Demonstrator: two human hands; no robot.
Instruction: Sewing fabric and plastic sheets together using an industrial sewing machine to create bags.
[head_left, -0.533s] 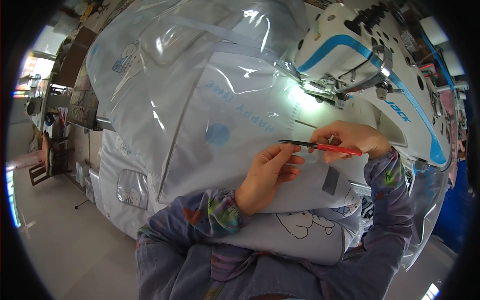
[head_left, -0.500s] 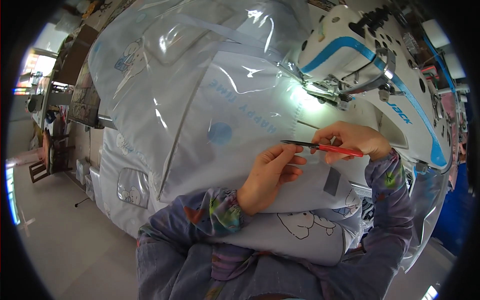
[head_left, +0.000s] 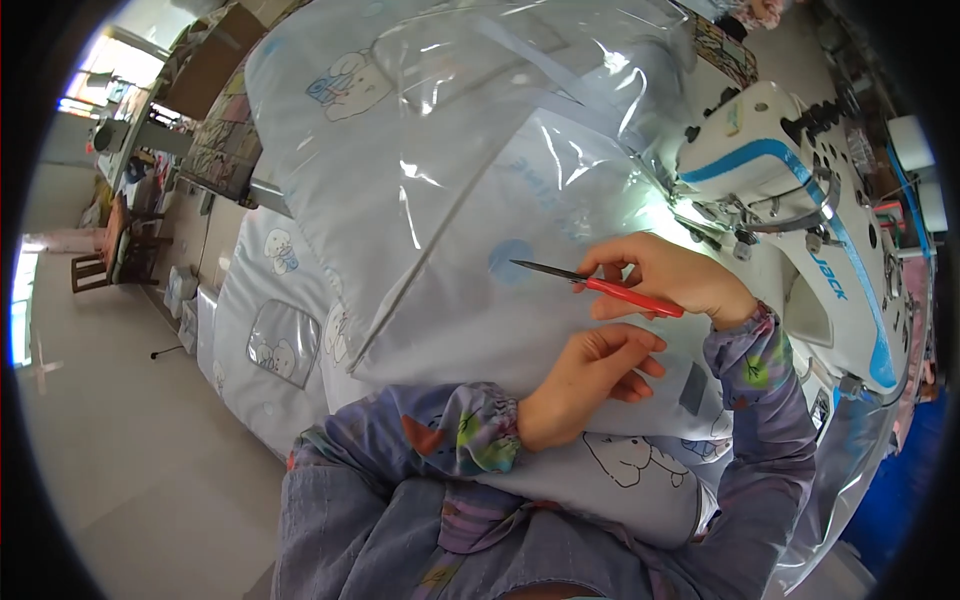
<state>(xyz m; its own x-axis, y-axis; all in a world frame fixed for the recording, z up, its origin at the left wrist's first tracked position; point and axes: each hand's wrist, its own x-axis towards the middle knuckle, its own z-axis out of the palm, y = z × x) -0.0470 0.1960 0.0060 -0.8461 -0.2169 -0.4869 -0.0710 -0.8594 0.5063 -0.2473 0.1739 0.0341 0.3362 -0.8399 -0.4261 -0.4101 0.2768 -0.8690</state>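
Note:
My right hand (head_left: pixel 672 278) holds thread snips (head_left: pixel 632 296) with a red handle and dark pointed blades, the tip aimed left over the fabric. Just below it, my left hand (head_left: pixel 590 382) is closed, thumb against the fingers; whatever is between them, if anything, is too small to see. Beneath both hands spreads a large grey-white padded cover (head_left: pixel 450 330) with printed cartoon animals, a blue dot and clear plastic film over part of it. A small dark patch (head_left: pixel 692 388) lies on the cover right of my left hand.
A white and blue sewing machine (head_left: pixel 765 150) stands at the right, its lamp lighting the needle area. A wooden chair (head_left: pixel 118 250) and a cardboard box (head_left: pixel 215 65) are at the far left. Clear plastic sheeting (head_left: pixel 835 470) hangs at the lower right.
The view has shifted, so the machine sits farther right and lower. The snips have moved up and away from my left fingertips, and the blades now slant up to the left.

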